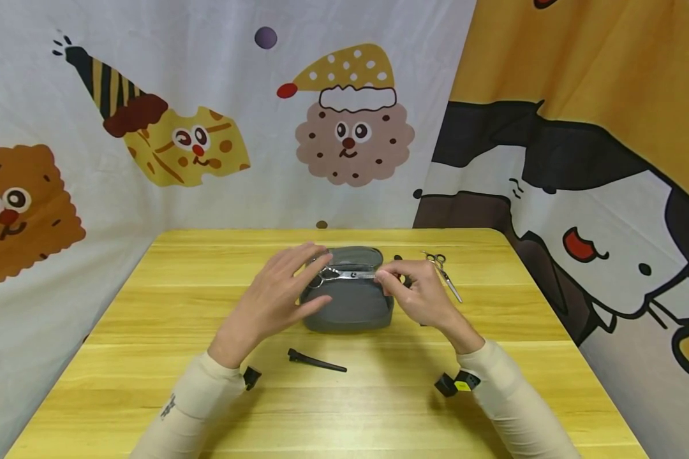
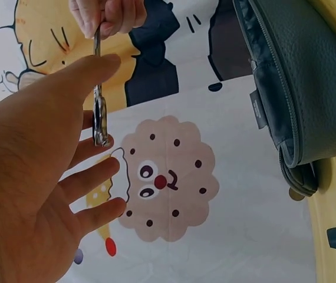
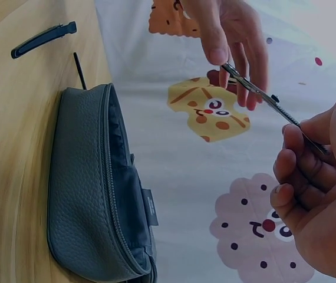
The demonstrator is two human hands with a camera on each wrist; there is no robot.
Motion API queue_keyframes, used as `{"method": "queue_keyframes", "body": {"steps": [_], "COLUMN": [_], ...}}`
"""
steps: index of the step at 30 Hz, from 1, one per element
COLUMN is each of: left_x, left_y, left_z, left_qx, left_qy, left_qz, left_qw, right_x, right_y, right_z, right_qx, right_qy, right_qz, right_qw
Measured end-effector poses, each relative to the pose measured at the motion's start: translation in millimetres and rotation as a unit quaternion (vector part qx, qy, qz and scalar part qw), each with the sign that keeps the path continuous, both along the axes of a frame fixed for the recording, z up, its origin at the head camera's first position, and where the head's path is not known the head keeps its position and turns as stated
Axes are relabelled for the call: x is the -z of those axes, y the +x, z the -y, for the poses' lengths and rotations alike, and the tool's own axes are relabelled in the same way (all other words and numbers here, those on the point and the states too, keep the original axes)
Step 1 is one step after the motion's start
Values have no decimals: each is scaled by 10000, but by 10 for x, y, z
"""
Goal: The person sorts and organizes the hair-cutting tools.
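My right hand [image 1: 416, 293] pinches the blade end of silver thinning scissors [image 1: 353, 275], whose toothed blade shows beside the fingertips. The scissors are held above an unzipped grey pouch [image 1: 347, 312], finger rings toward the left. Around those rings, my left hand [image 1: 275, 290] has its fingers spread and straight, thumb apart. In the left wrist view the scissors [image 2: 99, 118] stand edge-on between thumb and fingers; whether the left hand touches them, I cannot tell. The right wrist view shows the right thumb and fingers gripping the blades of the scissors [image 3: 268, 100].
A second pair of scissors [image 1: 449, 284] lies on the table right of the pouch. Nearer me is a black hair clip [image 1: 317, 361]. Dark items are partly hidden behind the right hand. A printed cloth [image 1: 207, 204] hangs behind the wooden table [image 1: 379, 414].
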State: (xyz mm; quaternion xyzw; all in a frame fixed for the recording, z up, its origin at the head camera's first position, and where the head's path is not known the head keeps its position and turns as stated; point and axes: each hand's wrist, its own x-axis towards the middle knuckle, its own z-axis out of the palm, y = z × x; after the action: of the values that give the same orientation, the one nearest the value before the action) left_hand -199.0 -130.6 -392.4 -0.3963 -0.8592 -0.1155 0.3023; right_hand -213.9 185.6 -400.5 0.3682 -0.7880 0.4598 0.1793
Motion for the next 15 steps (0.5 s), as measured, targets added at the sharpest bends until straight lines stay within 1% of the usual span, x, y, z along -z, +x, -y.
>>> {"method": "queue_keyframes", "body": {"steps": [3,7,10,15], "left_x": [9,5,2,2], "left_y": [4,19,30,44], "left_z": [-23,-48,-64,-85], "left_qx": [66,46,9,55], "left_qy": [33,56,60,175], "left_qz": [-9,-70,-166,-329], "left_qw": [10000,9999,9998,9993], "right_x": [-3,-1,3,9], "right_y": [3,9,16,33], "right_z": [10,22,31,44], "right_qx": [-81,-135,-153,-196], "right_qy": [-19,-23,-6,67], "right_qz": [38,44,66,157], "right_qw": [10000,9999,9999,9997]}}
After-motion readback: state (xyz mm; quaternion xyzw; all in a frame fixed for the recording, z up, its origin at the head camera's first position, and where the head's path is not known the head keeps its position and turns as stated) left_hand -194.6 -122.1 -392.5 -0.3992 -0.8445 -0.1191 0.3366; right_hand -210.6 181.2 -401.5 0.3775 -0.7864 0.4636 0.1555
